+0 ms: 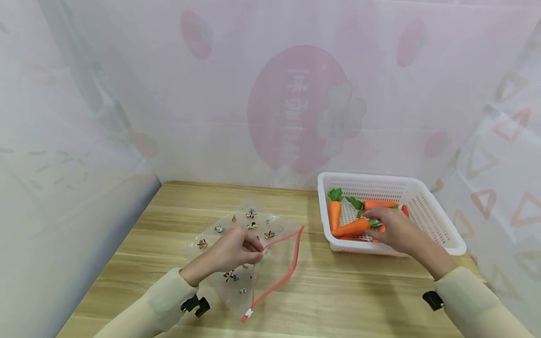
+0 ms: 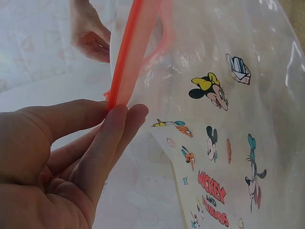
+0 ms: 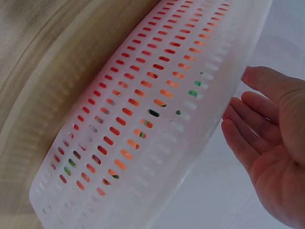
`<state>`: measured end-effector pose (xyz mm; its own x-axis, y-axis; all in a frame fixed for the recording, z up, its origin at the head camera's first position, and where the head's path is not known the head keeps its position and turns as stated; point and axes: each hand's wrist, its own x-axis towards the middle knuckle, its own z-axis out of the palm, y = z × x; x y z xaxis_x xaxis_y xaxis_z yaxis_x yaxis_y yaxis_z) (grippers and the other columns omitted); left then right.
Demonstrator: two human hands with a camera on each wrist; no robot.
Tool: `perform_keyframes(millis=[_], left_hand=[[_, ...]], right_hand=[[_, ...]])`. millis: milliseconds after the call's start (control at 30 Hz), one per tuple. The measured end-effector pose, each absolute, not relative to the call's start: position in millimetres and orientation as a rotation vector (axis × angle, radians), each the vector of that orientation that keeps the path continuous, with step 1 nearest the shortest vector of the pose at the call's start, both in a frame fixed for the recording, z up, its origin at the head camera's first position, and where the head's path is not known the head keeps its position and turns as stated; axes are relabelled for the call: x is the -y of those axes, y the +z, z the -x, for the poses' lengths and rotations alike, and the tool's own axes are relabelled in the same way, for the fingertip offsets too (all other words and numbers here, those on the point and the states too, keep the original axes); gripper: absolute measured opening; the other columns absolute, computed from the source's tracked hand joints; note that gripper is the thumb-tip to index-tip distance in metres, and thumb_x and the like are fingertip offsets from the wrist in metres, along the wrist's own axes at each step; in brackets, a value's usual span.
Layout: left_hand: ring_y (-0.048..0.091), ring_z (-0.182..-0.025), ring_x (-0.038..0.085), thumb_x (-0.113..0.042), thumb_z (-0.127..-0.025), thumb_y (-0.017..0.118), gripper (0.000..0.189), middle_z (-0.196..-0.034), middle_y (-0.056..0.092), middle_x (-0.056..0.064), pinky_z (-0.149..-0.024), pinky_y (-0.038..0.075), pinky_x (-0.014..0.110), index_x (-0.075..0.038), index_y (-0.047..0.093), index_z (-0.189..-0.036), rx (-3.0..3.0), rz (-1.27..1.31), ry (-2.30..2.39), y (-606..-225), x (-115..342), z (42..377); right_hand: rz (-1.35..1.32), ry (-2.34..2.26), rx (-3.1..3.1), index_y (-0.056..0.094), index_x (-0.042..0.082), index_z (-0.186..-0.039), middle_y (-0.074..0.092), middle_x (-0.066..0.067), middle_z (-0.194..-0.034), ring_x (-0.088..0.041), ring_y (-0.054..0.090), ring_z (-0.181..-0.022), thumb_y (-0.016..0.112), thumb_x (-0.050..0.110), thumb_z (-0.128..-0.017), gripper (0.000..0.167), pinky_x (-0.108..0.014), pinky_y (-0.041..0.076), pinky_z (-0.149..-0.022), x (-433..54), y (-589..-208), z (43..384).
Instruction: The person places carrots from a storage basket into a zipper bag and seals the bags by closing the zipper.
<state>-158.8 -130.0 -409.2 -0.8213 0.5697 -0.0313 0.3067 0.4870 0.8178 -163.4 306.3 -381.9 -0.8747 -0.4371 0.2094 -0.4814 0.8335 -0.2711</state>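
Observation:
A clear zip bag (image 1: 241,234) printed with cartoon figures lies on the table, its red zip edge (image 1: 291,267) spread apart. My left hand (image 1: 236,249) pinches the bag's rim between thumb and fingers; the left wrist view shows the red strip (image 2: 126,71) held at the fingertips. Over the white basket (image 1: 323,202), my right hand (image 1: 393,230) has thumb and fingers parted around the leafy end of an orange carrot (image 1: 354,227). Seen from the right wrist, the basket wall (image 3: 143,95) covers the carrots, and the fingertips (image 3: 233,126) are at its rim.
Another carrot (image 1: 334,216) stands along the basket's left side, and one more carrot (image 1: 380,204) lies toward the back. The basket sits at the right rear of the wooden table (image 1: 338,291). Printed cloth walls (image 1: 211,141) enclose the back and sides.

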Motion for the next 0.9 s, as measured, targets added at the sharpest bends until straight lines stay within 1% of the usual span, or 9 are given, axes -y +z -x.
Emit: perform_keyframes(millis=[100, 200, 267, 333, 367, 533, 700, 767, 900], left_hand=[[0.074, -0.078, 0.010, -0.006, -0.093, 0.079, 0.009, -0.090, 0.080, 0.006, -0.063, 0.061, 0.022, 0.000, 0.081, -0.100, -2.434, -0.748, 1.251, -409, 130, 158], [0.074, -0.078, 0.009, -0.006, -0.093, 0.078, 0.009, -0.090, 0.081, 0.007, -0.063, 0.060, 0.022, 0.000, 0.081, -0.100, -2.434, -0.751, 1.248, -409, 130, 158], [0.074, -0.077, 0.009, -0.005, -0.093, 0.078, 0.010, -0.090, 0.081, 0.008, -0.063, 0.060, 0.022, 0.002, 0.081, -0.100, -2.434, -0.752, 1.249, -409, 130, 159], [0.074, -0.077, 0.009, -0.005, -0.093, 0.078, 0.010, -0.090, 0.081, 0.008, -0.062, 0.060, 0.022, 0.002, 0.081, -0.100, -2.433, -0.750, 1.251, -409, 129, 159], [0.074, -0.077, 0.009, -0.004, -0.094, 0.078, 0.010, -0.090, 0.081, 0.008, -0.063, 0.061, 0.022, 0.002, 0.081, -0.100, -2.433, -0.749, 1.252, -410, 129, 159], [0.074, -0.076, 0.008, -0.004, -0.094, 0.077, 0.006, -0.091, 0.081, 0.008, -0.063, 0.061, 0.024, -0.003, 0.082, -0.098, -2.444, -0.747, 1.243, -410, 128, 159], [0.075, -0.078, 0.008, -0.005, -0.094, 0.078, 0.009, -0.090, 0.081, 0.005, -0.064, 0.062, 0.023, 0.000, 0.081, -0.100, -2.447, -0.756, 1.232, -411, 129, 158], [0.075, -0.079, 0.008, -0.005, -0.094, 0.078, 0.010, -0.091, 0.081, 0.005, -0.065, 0.062, 0.023, 0.001, 0.081, -0.101, -2.446, -0.758, 1.231, -411, 129, 157], [0.075, -0.081, 0.007, -0.006, -0.094, 0.078, 0.011, -0.091, 0.081, 0.003, -0.065, 0.062, 0.023, 0.001, 0.081, -0.102, -2.447, -0.746, 1.225, -412, 129, 157]], right_hand=[[-0.701, 0.461, 2.941, 0.073, -0.004, -0.123, 0.077, -0.021, -0.120, -0.032, 0.076, -0.099, 0.086, 0.007, -0.086, 0.041, -0.048, 0.064, -0.083, -311, -387, 170], [-0.700, 0.431, 2.981, 0.071, -0.006, -0.125, 0.076, -0.022, -0.122, -0.034, 0.075, -0.101, 0.086, 0.008, -0.087, 0.043, -0.050, 0.063, -0.086, -314, -392, 178], [-0.702, 0.423, 3.005, 0.071, -0.006, -0.126, 0.075, -0.023, -0.124, -0.037, 0.074, -0.104, 0.086, 0.008, -0.087, 0.044, -0.053, 0.062, -0.089, -316, -395, 183], [-0.713, 0.423, 3.020, 0.069, -0.008, -0.127, 0.074, -0.025, -0.125, -0.043, 0.072, -0.113, 0.086, 0.007, -0.087, 0.046, -0.056, 0.061, -0.093, -318, -399, 188], [-0.712, 0.425, 3.034, 0.069, -0.008, -0.128, 0.073, -0.026, -0.126, -0.045, 0.071, -0.114, 0.085, 0.006, -0.087, 0.046, -0.057, 0.060, -0.094, -319, -400, 191], [-0.668, 0.428, 3.106, 0.068, -0.009, -0.131, 0.071, -0.026, -0.129, -0.047, 0.067, -0.120, 0.084, 0.005, -0.088, 0.047, -0.060, 0.058, -0.099, -323, -410, 203], [-0.654, 0.332, 3.146, 0.068, -0.007, -0.131, 0.072, -0.025, -0.128, -0.045, 0.067, -0.118, 0.084, 0.006, -0.089, 0.047, -0.057, 0.058, -0.098, -323, -417, 210], [-0.678, 0.296, 3.145, 0.068, -0.008, -0.129, 0.072, -0.025, -0.126, -0.044, 0.069, -0.115, 0.085, 0.005, -0.088, 0.046, -0.055, 0.060, -0.095, -324, -419, 213], [-0.683, 0.235, 3.173, 0.067, -0.008, -0.129, 0.071, -0.026, -0.126, -0.044, 0.068, -0.116, 0.085, 0.004, -0.087, 0.047, -0.055, 0.059, -0.095, -324, -423, 216]])
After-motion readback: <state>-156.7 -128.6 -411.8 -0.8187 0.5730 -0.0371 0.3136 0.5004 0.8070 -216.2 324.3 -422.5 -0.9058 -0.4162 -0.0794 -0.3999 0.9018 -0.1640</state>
